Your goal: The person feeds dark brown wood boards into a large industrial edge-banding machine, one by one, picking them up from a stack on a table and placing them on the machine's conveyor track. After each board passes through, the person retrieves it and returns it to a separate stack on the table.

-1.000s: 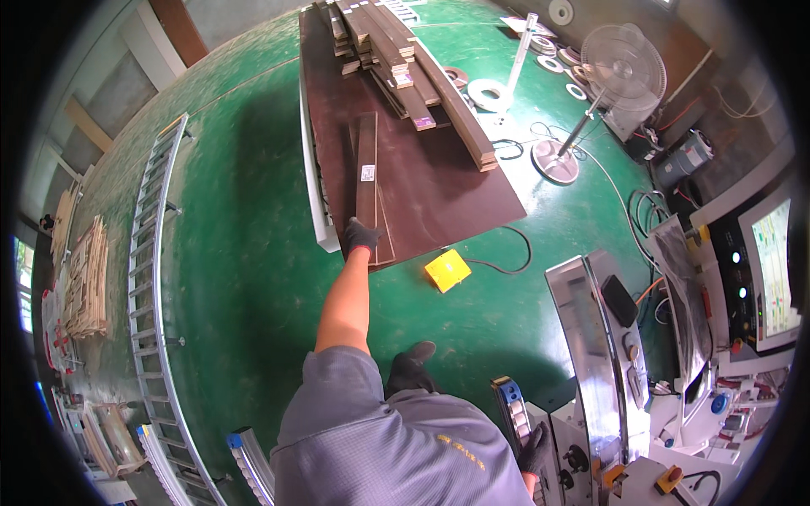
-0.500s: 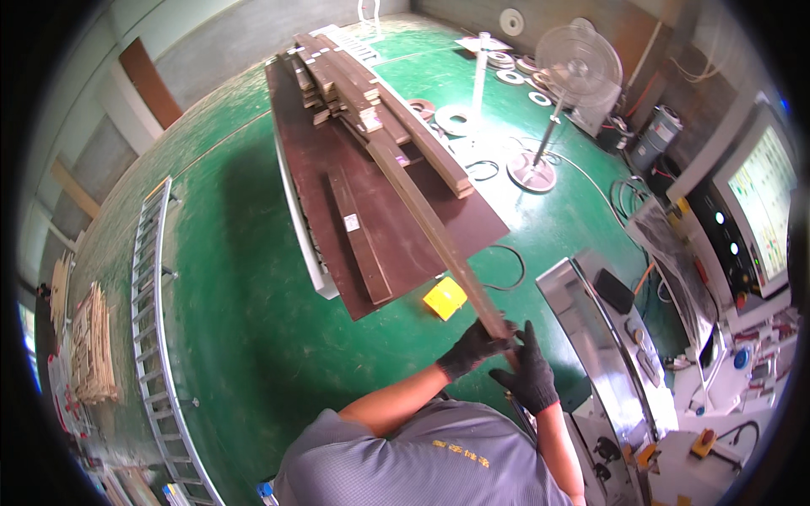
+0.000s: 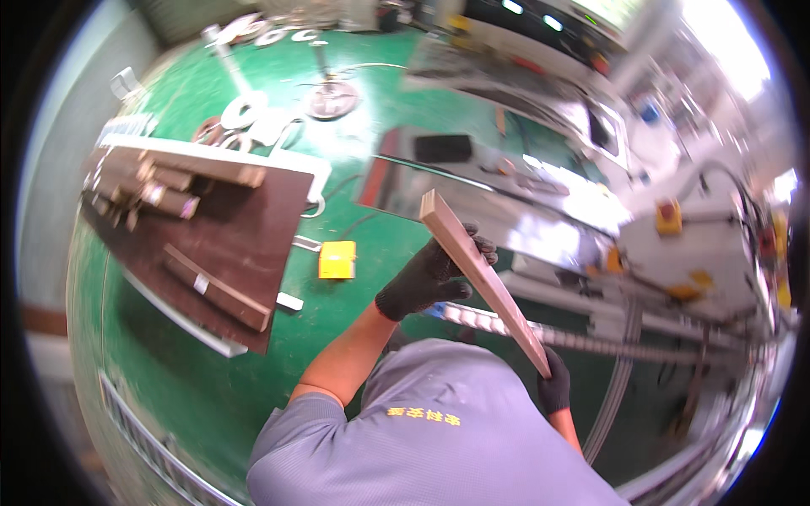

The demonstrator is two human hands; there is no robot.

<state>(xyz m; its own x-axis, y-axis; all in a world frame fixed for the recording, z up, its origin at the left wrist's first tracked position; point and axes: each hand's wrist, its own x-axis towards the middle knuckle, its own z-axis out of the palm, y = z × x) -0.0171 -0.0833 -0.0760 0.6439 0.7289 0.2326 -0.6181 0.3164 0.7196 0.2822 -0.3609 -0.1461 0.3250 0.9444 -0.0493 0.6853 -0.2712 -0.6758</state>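
Observation:
A long brown wooden plank (image 3: pixel 489 282) is held up in front of me, tilted, its pale sawn end at the upper left. My left hand (image 3: pixel 428 274), in a black glove, carries it from beneath near that end; the fingertips come out past the far side and the thumb stands off the near side. At the lower right end my right hand (image 3: pixel 554 384), also black-gloved, is closed round the plank, its fingers partly hidden. Beyond the plank lies the long shiny metal bed of a machine (image 3: pixel 540 232).
To the left, a brown-topped table (image 3: pixel 274 198) bears a blurred stack of planks (image 3: pixel 160 181) and one separate plank (image 3: pixel 215 287). A yellow box-like object (image 3: pixel 337 260) is on the green floor. A dark flat pad (image 3: pixel 443 148) rests on the machine. A ladder (image 3: pixel 156 451) lies at lower left.
My view and body have turned right, toward the machine. The plank has come away from the table and now slants the other way. My hands have moved apart, the right to its lower end.

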